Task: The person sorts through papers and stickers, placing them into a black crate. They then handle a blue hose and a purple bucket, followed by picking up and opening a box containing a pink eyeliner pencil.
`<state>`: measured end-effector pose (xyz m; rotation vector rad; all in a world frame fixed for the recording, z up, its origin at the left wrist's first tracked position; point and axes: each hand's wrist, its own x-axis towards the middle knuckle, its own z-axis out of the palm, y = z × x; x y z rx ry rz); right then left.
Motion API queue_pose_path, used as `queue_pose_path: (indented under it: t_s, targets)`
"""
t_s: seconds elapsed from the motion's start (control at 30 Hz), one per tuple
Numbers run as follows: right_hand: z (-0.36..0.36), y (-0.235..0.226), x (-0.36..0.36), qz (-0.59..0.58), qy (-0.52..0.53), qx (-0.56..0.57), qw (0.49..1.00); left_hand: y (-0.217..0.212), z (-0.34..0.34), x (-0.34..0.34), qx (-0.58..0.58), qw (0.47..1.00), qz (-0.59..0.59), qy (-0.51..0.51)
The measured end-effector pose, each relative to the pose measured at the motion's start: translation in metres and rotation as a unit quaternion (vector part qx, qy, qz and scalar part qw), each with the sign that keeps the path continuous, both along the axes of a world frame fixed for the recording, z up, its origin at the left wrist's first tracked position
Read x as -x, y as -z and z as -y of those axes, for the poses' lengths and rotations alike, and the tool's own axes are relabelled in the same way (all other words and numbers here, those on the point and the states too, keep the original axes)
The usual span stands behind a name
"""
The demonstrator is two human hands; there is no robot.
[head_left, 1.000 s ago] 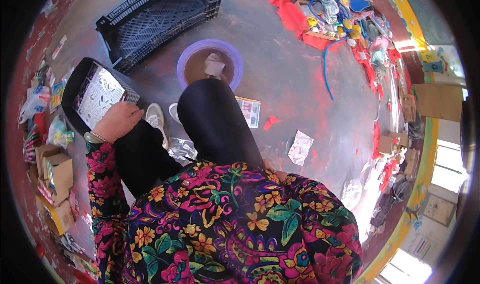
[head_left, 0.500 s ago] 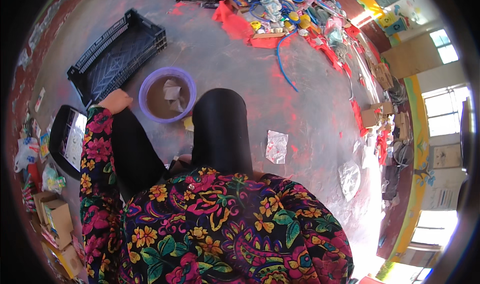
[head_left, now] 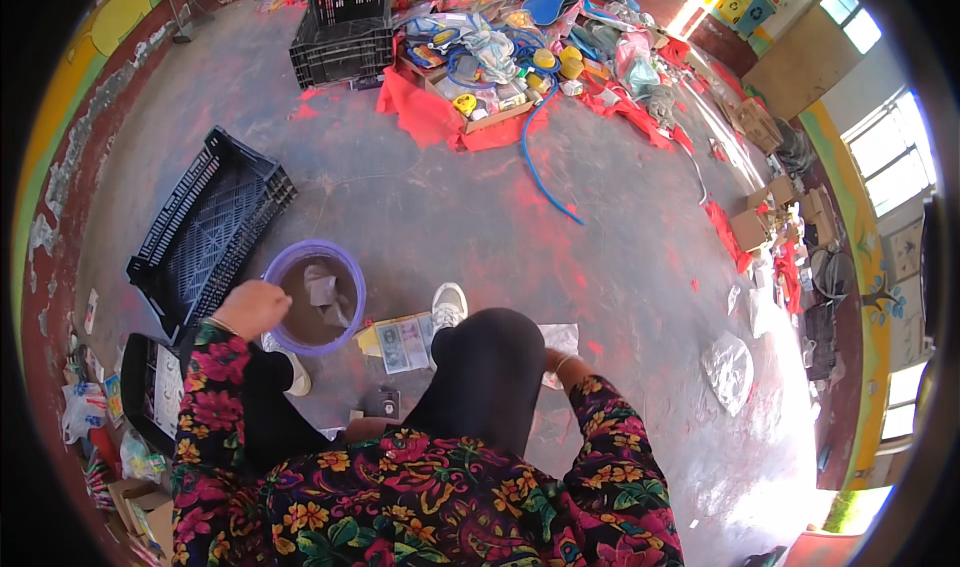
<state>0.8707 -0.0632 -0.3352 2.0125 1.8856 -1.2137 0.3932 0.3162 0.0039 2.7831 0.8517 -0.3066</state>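
1. Since the earlier frame, the left hand (head_left: 252, 308) has moved from just beside the basin (head_left: 318, 247) to overlap its left rim in view, and the right hand (head_left: 553, 361) has appeared beside the right knee (head_left: 490, 337).
2. The left fingers are loosely curled, with nothing visible in them; whether they touch the rim, I cannot tell. The right fingers are mostly hidden, so their grasp cannot be told.
3. The basin is just right of the left fingers, on the floor (head_left: 440, 212). A pale cloth or paper (head_left: 321, 288) lies inside, in what looks like brown water.
4. Likely heavy, sloshing and slippery if wet: best held by opposite rims. The pale piece is probably soft, perhaps easily torn; pinch its raised part.
5. A wrapper (head_left: 563, 337) lies by the right fingers.
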Motion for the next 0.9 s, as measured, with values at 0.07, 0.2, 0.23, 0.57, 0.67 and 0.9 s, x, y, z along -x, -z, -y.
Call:
queue_pose_path:
  t_s: [0.07, 0.2, 0.23, 0.57, 0.67, 0.9]
  targets:
    - [-0.009, -0.009, -0.059, 0.054, 0.144, 0.053, 0.987, 0.026, -0.011, -0.023, 0.021, 0.994, -0.063, 0.089]
    - [-0.129, -0.086, -0.076, 0.156, 0.288, 0.12, 0.937, 0.039, -0.02, -0.025, 0.16, 0.984, -0.067, 0.026]
    - [-0.139, -0.098, -0.084, 0.148, 0.314, 0.113, 0.931, 0.033, -0.031, -0.037, 0.184, 0.981, -0.026, 0.047]
    - [-0.267, -0.035, -0.176, 0.201, 0.371, 0.107, 0.901, 0.045, -0.089, -0.075, 0.245, 0.967, 0.06, -0.029]
    - [-0.294, -0.012, -0.208, 0.209, 0.406, 0.097, 0.884, 0.064, -0.113, -0.069, 0.242, 0.964, 0.058, -0.092]
    - [-0.369, 0.021, -0.277, 0.216, 0.491, 0.043, 0.843, 0.099, -0.15, -0.024, 0.232, 0.949, -0.11, -0.185]
